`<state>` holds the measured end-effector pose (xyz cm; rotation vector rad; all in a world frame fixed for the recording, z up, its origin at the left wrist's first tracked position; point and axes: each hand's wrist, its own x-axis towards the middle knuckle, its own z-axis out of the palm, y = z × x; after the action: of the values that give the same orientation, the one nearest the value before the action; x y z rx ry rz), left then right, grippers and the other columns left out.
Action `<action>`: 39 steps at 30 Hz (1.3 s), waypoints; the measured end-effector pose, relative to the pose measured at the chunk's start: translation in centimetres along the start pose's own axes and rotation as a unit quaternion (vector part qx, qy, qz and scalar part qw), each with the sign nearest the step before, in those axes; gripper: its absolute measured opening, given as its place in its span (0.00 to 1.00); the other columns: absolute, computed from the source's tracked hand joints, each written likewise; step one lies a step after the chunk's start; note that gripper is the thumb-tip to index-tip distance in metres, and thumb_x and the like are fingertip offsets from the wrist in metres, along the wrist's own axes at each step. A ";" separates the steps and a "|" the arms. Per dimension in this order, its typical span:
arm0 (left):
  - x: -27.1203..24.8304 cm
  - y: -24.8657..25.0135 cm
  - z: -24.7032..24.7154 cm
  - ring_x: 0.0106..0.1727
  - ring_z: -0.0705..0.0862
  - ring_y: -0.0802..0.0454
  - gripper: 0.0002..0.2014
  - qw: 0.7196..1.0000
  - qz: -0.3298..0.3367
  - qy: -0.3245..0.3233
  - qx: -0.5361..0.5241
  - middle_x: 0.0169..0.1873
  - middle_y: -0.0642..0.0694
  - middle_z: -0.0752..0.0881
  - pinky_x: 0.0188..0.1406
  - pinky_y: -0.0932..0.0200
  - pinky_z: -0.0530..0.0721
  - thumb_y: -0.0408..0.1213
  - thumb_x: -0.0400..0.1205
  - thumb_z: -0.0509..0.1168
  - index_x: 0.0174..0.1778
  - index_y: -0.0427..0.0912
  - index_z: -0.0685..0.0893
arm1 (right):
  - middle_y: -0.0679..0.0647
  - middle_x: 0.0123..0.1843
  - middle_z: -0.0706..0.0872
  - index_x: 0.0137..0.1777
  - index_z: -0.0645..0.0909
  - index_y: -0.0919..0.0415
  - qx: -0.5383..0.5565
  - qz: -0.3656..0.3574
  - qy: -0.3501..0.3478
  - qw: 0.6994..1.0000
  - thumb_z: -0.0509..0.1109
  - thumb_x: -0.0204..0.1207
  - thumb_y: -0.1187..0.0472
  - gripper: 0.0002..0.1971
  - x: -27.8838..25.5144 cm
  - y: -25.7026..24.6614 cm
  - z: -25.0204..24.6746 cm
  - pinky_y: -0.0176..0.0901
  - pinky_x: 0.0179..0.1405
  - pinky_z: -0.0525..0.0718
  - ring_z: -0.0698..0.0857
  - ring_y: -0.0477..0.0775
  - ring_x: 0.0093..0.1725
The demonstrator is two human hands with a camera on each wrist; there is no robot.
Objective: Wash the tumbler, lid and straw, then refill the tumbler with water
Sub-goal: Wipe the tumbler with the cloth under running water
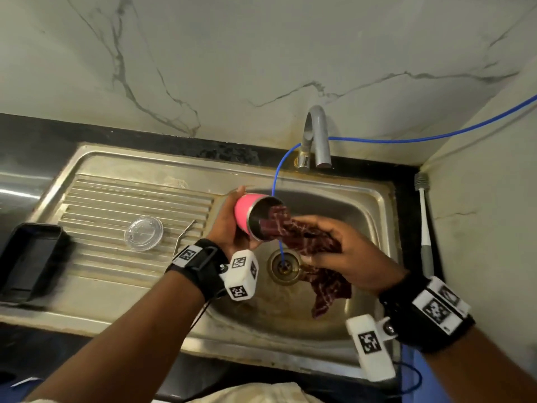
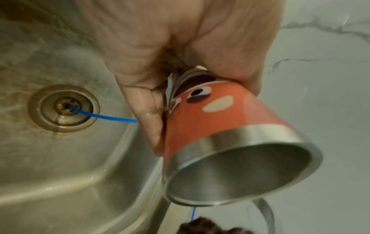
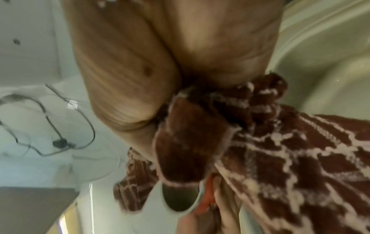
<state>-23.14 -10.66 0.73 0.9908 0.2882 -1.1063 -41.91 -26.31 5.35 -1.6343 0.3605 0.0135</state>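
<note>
My left hand point(image 1: 231, 225) grips a pink tumbler point(image 1: 243, 212) with a steel rim, tilted on its side over the sink basin point(image 1: 353, 212), mouth towards the right. In the left wrist view the tumbler point(image 2: 210, 120) shows a cartoon print and a bare steel inside, with my left hand point(image 2: 160, 63) wrapped round its base. My right hand point(image 1: 343, 251) holds a bunched maroon checked cloth point(image 1: 290, 231), one end at the tumbler's mouth, the rest hanging down. The cloth point(image 3: 280, 158) fills the right wrist view. A clear lid point(image 1: 143, 233) and a thin metal straw point(image 1: 186, 232) lie on the drainboard.
A grey faucet point(image 1: 316, 135) stands behind the basin. A blue tube point(image 1: 436, 136) runs from the right wall down into the drain point(image 1: 283, 266). A black tray point(image 1: 29, 260) sits at the left edge of the drainboard. A long brush point(image 1: 423, 216) lies along the right wall.
</note>
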 end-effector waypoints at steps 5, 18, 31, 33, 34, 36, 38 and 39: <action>-1.0 0.1 -0.7 0.50 0.93 0.43 0.23 0.997 -0.017 0.020 -0.074 0.52 0.41 0.93 0.66 0.48 0.87 0.59 0.79 0.73 0.54 0.41 0.94 | 0.57 0.63 0.94 0.71 0.85 0.56 0.091 0.021 0.109 0.990 0.73 0.79 0.76 0.23 -1.3 -1.0 -1.1 0.54 0.64 0.88 0.92 0.57 0.61; -3.0 -1.2 1.8 0.38 0.93 0.44 0.22 0.993 -0.069 -0.012 -0.096 0.39 0.42 0.92 0.44 0.51 0.92 0.50 0.85 0.67 0.37 0.37 0.96 | 0.64 0.70 0.88 0.81 0.72 0.60 0.204 -0.121 0.212 0.948 0.71 0.86 0.60 0.24 0.5 -8.6 1.5 0.89 0.64 0.82 0.84 0.78 0.72; -2.8 -0.9 2.0 0.27 0.91 0.51 0.31 0.997 -0.048 -0.007 0.051 0.27 0.45 0.91 0.25 0.59 0.88 0.41 0.96 0.46 0.38 0.41 0.91 | 0.57 0.79 0.78 0.82 0.76 0.57 -0.302 -0.248 0.130 0.911 0.70 0.79 0.72 0.30 2.6 -6.3 6.4 0.59 0.72 0.83 0.80 0.55 0.76; -3.1 -0.4 1.4 0.24 0.89 0.54 0.25 0.995 -0.048 0.012 0.086 0.24 0.49 0.89 0.30 0.55 0.89 0.38 0.97 0.41 0.44 0.43 0.81 | 0.52 0.80 0.79 0.77 0.82 0.50 -0.487 -0.218 0.110 0.839 0.74 0.74 0.64 0.29 2.0 -4.6 6.3 0.65 0.63 0.79 0.77 0.58 0.76; -3.2 -0.3 1.3 0.27 0.90 0.53 0.22 0.994 -0.027 0.036 0.097 0.27 0.48 0.91 0.37 0.52 0.89 0.38 0.97 0.43 0.46 0.43 0.80 | 0.50 0.81 0.80 0.77 0.83 0.48 -0.539 -0.201 0.110 0.810 0.75 0.74 0.59 0.28 1.6 -4.3 6.1 0.63 0.60 0.77 0.77 0.58 0.75; -2.8 -0.6 1.0 0.41 0.90 0.49 0.14 0.996 0.015 0.008 0.091 0.41 0.42 0.93 0.48 0.47 0.88 0.40 0.94 0.54 0.54 0.40 0.84 | 0.48 0.79 0.81 0.75 0.84 0.47 -0.589 -0.177 0.112 0.781 0.73 0.75 0.55 0.26 1.1 -4.3 5.9 0.58 0.55 0.73 0.77 0.57 0.71; -2.0 -1.2 0.7 0.45 0.90 0.47 0.17 0.997 0.018 0.017 0.070 0.45 0.39 0.92 0.47 0.49 0.91 0.43 0.91 0.59 0.56 0.35 0.88 | 0.46 0.70 0.85 0.67 0.86 0.47 -0.616 -0.149 0.095 0.767 0.69 0.78 0.56 0.18 1.1 -4.1 5.6 0.55 0.51 0.72 0.79 0.58 0.63; -1.9 -1.4 0.8 0.42 0.91 0.47 0.21 0.997 -0.008 0.036 0.064 0.43 0.40 0.91 0.41 0.54 0.92 0.49 0.90 0.58 0.54 0.37 0.90 | 0.45 0.65 0.85 0.62 0.87 0.47 -0.631 -0.134 0.085 0.760 0.68 0.79 0.55 0.14 1.1 -4.0 5.4 0.54 0.48 0.70 0.79 0.58 0.60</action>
<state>-25.41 -10.27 1.68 1.1465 0.2865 -1.1147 -38.77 -21.08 8.43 -3.0513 0.2370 -0.1400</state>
